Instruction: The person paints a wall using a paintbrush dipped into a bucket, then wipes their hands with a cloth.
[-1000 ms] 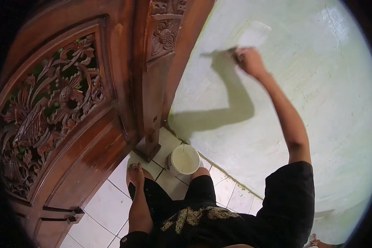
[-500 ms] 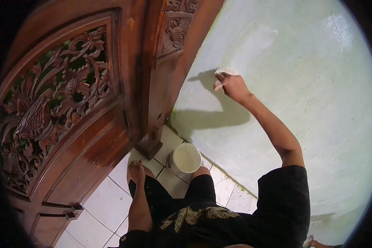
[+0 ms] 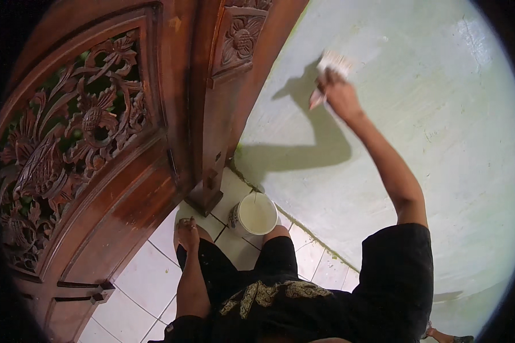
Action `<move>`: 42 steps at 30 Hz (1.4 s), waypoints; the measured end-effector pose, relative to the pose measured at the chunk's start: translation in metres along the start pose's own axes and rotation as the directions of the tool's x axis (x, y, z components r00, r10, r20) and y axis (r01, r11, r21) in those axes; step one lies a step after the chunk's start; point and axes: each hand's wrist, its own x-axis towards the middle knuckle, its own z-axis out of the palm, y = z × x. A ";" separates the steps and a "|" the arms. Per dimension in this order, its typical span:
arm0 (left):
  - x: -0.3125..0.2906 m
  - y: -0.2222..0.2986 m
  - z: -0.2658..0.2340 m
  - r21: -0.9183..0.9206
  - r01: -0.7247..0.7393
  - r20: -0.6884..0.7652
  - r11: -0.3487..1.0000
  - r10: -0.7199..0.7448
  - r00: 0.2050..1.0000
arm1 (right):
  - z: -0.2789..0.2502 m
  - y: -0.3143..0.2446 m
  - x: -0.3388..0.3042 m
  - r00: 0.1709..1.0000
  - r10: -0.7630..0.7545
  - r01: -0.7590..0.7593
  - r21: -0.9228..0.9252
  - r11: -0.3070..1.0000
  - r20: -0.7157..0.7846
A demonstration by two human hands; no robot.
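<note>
Seeming light and soft-bristled, the brush (image 3: 336,62) at one o'clock is sensibly clamped at its handle (image 3: 316,100) by the right hand (image 3: 341,98).

Right hand (image 3: 342,100) grips brush (image 3: 336,63), pale bristles pointing up at pale green wall (image 3: 440,154). Right arm (image 3: 392,166) raised, dark shadow (image 3: 320,151) on wall beneath. Left hand (image 3: 187,233) at left knee (image 3: 205,234), fingers curled. White bucket (image 3: 238,223), pale liquid inside, stands on tiled floor (image 3: 137,280) near wall's foot. Carved brown wooden door (image 3: 114,214) fills left side. Black shirt (image 3: 395,257), gold print (image 3: 260,297) across front; black shorts (image 3: 277,254).
</note>
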 end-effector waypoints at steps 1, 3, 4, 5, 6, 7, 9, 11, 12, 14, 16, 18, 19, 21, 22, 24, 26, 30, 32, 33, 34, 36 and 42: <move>-0.004 0.056 0.009 0.145 0.071 0.100 0.987 -0.086 0.991 | -0.006 -0.007 -0.023 0.986 -0.024 0.011 0.079 0.997 0.167; -0.003 0.091 -0.002 0.317 0.123 0.144 0.940 -0.176 0.974 | -0.029 -0.006 -0.012 0.982 0.000 -0.044 0.231 0.972 0.189; -0.002 0.089 -0.007 0.303 0.131 0.156 0.944 -0.185 0.970 | -0.036 -0.008 -0.005 0.979 0.010 -0.090 0.390 0.916 0.203; -0.002 0.091 -0.007 0.283 0.132 0.178 0.950 -0.187 0.966 | -0.022 0.024 0.002 0.956 -0.029 -0.068 0.319 0.945 0.292; -0.002 0.087 -0.008 0.286 0.132 0.177 0.949 -0.188 0.966 | -0.026 0.048 0.019 0.973 0.080 -0.172 0.446 0.878 0.217; -0.002 0.081 -0.010 0.261 0.087 0.167 0.961 -0.134 0.977 | -0.038 0.069 0.034 0.992 0.033 0.001 0.270 0.963 -0.120; -0.003 0.071 -0.006 0.234 0.038 0.159 0.972 -0.077 0.984 | -0.061 0.131 0.066 0.963 0.267 -0.245 0.306 0.920 -0.032; -0.003 0.050 -0.015 0.212 0.095 0.130 0.973 -0.124 0.984 | -0.118 0.089 0.098 0.899 0.433 -0.417 0.168 0.893 -0.066; -0.003 0.067 -0.009 0.202 0.088 0.143 0.975 -0.118 0.983 | -0.112 0.098 0.092 0.889 0.389 -0.374 0.108 0.921 -0.240; -0.004 0.097 -0.005 0.203 0.096 0.144 0.974 -0.126 0.982 | -0.095 0.103 0.075 0.878 0.377 -0.386 0.027 0.922 -0.297; -0.001 0.081 -0.004 0.249 0.038 0.144 0.968 -0.076 0.987 | -0.054 0.091 0.050 0.945 0.275 -0.305 -0.176 0.936 -0.177; 0.001 0.068 -0.002 0.301 -0.013 0.148 0.954 -0.033 0.988 | -0.017 0.046 0.018 0.992 0.123 -0.121 -0.242 0.963 -0.007; -0.002 0.065 -0.003 0.277 0.043 0.131 0.960 -0.082 0.988 | -0.011 0.024 0.005 0.997 0.060 -0.055 -0.104 0.993 0.044; -0.003 0.069 -0.007 0.253 0.093 0.120 0.963 -0.127 0.985 | -0.029 -0.012 0.000 0.931 -0.018 -0.049 0.174 0.983 0.364; -0.003 0.079 -0.006 0.236 0.104 0.152 0.966 -0.142 0.978 | -0.029 -0.004 -0.001 0.956 0.013 -0.092 0.259 0.961 0.292; -0.002 0.083 -0.003 0.221 0.108 0.185 0.969 -0.150 0.971 | -0.026 0.036 0.010 0.981 0.062 -0.117 0.309 0.944 0.185; -0.003 0.058 -0.005 0.178 0.082 0.176 0.981 -0.114 0.978 | -0.035 0.093 0.046 0.981 0.173 -0.193 0.327 0.925 0.092; -0.006 0.068 -0.005 0.200 0.214 0.119 0.956 -0.241 0.963 | -0.096 0.122 0.080 0.906 0.423 -0.423 0.031 0.905 0.024; -0.005 0.101 -0.007 0.265 0.095 0.090 0.960 -0.122 0.988 | -0.108 0.106 0.070 0.895 0.338 -0.352 0.005 0.936 -0.291; -0.002 0.100 -0.007 0.264 0.095 0.082 0.960 -0.120 0.989 | -0.089 0.109 0.062 0.909 0.350 -0.365 -0.030 0.930 -0.229; -0.002 0.098 -0.005 0.276 0.118 0.106 0.954 -0.153 0.983 | -0.064 0.110 0.046 0.919 0.360 -0.375 -0.073 0.924 -0.161; -0.002 0.090 -0.007 0.298 0.149 0.123 0.943 -0.192 0.974 | -0.039 0.071 0.018 0.995 0.095 -0.098 -0.136 0.986 -0.024; -0.003 0.082 -0.006 0.237 -0.004 0.152 0.972 -0.032 0.988 | -0.072 0.081 0.036 0.999 0.003 -0.018 0.402 0.916 0.039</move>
